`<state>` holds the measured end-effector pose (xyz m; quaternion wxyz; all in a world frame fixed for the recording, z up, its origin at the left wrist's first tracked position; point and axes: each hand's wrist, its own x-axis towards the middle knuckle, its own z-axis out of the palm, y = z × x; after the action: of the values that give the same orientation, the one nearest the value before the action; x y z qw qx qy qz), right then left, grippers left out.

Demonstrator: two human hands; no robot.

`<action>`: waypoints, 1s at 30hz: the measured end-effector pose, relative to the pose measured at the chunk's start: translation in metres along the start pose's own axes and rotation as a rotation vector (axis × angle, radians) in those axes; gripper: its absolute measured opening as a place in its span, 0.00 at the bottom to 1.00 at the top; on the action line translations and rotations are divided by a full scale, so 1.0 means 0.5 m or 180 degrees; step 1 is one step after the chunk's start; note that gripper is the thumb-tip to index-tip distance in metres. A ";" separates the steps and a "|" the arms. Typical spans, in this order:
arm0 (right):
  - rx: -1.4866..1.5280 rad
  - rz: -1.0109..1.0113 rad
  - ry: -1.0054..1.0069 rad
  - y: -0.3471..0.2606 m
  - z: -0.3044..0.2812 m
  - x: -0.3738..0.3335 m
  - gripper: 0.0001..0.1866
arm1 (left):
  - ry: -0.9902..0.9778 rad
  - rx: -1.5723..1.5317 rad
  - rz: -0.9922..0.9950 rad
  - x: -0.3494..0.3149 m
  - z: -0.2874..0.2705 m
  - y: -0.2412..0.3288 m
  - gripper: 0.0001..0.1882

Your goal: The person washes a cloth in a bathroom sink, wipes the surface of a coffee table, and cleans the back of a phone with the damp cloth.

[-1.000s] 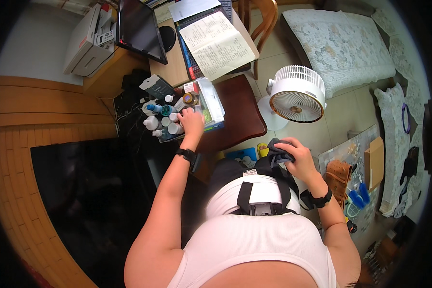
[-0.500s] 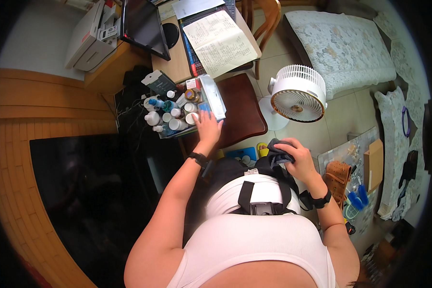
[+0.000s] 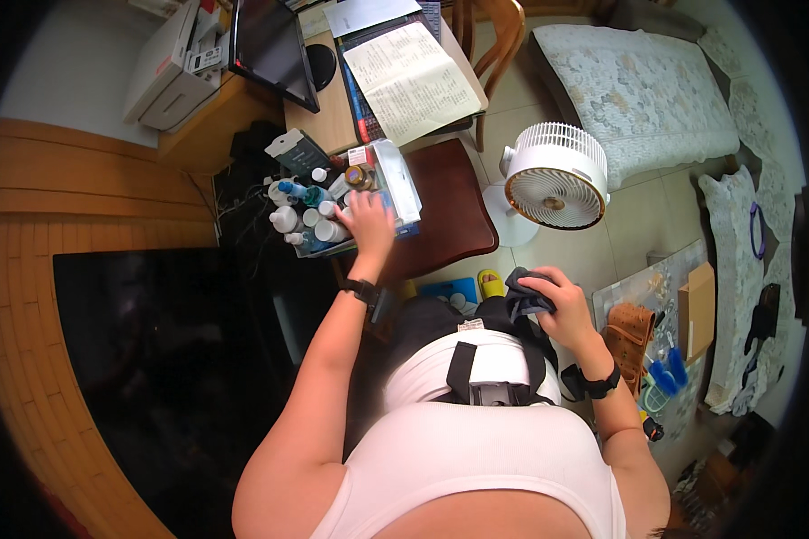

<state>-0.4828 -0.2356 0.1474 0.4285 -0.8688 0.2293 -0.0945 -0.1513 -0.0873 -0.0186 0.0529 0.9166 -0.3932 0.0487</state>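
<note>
Over a box [image 3: 403, 193] packed with bottles, my left hand [image 3: 369, 225] reaches down with its fingers apart, touching or just above the white-capped bottles. It covers some of them, and its fingertips are slightly blurred. White bottles [image 3: 331, 232], a blue-capped bottle [image 3: 315, 196] and a brown jar with a gold lid [image 3: 358, 176] crowd around it. A dark carton [image 3: 297, 153] stands at the box's far left corner. In front of my waist on the right, my right hand [image 3: 562, 305] is closed around a bunched dark grey cloth [image 3: 528, 295].
The box sits beside a dark red chair seat [image 3: 454, 211]. Beyond are a desk with an open notebook [image 3: 413, 81] and a monitor [image 3: 274, 54]. A white fan [image 3: 557, 175] stands right of the seat. Yellow slippers [image 3: 491, 283] lie on the floor; a brown basket [image 3: 630, 334] is at right.
My left hand has shifted left and a little toward me, from the box's right side onto the white-capped bottles. My right hand, still holding the cloth, has moved slightly right and nearer.
</note>
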 end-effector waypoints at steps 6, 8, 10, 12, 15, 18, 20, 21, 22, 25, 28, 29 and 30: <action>-0.0119 -0.0008 0.0052 -0.003 -0.004 -0.010 0.22 | 0.0419 0.0128 -0.0814 0.086 0.006 -0.042 0.27; -0.0208 0.0013 0.0042 -0.004 -0.005 -0.012 0.22 | 0.0327 0.0120 -0.0865 0.094 0.031 -0.055 0.28; -0.0226 0.0052 0.0060 -0.003 -0.007 -0.017 0.23 | 0.0305 0.0114 -0.0840 0.099 0.040 -0.053 0.27; -0.0240 0.0096 0.0075 -0.002 -0.009 -0.021 0.23 | 0.0247 0.0136 -0.0914 0.105 0.043 -0.049 0.25; -0.0269 0.0145 0.0084 -0.001 -0.011 -0.023 0.23 | 0.0337 0.0211 -0.0963 0.112 0.045 -0.044 0.20; -0.0294 0.0100 0.0077 -0.003 -0.012 -0.020 0.23 | 0.0248 0.0270 -0.1124 0.120 0.050 -0.056 0.19; -0.0296 0.0103 0.0083 -0.008 -0.012 -0.016 0.24 | 0.0216 0.0260 -0.1173 0.121 0.046 -0.059 0.18; -0.0294 0.0116 0.0098 -0.009 -0.013 -0.016 0.24 | 0.0216 0.0259 -0.1153 0.122 0.039 -0.055 0.18; -0.0295 0.0139 0.0129 -0.011 -0.015 -0.015 0.24 | 0.0255 -0.0030 -0.1173 0.116 0.029 -0.054 0.18; -0.0293 0.0184 0.0220 -0.014 -0.022 -0.012 0.24 | 0.0505 -0.0592 -0.1113 0.084 0.001 -0.065 0.18; -0.0197 0.0179 0.0404 -0.012 -0.028 -0.011 0.25 | 0.1033 -0.2770 -0.1122 0.033 -0.062 -0.069 0.24; -0.0126 0.0189 0.0441 -0.010 -0.029 -0.009 0.26 | 0.1275 -0.3394 -0.0951 0.013 -0.064 -0.069 0.19; -0.0042 0.0156 0.0436 -0.020 -0.033 -0.003 0.27 | 0.1228 -0.3810 -0.1047 -0.013 -0.081 -0.073 0.18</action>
<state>-0.4870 -0.2410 0.1653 0.4083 -0.8573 0.2799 -0.1417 -0.1314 -0.0522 0.0184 0.6310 0.7517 -0.1902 -0.0237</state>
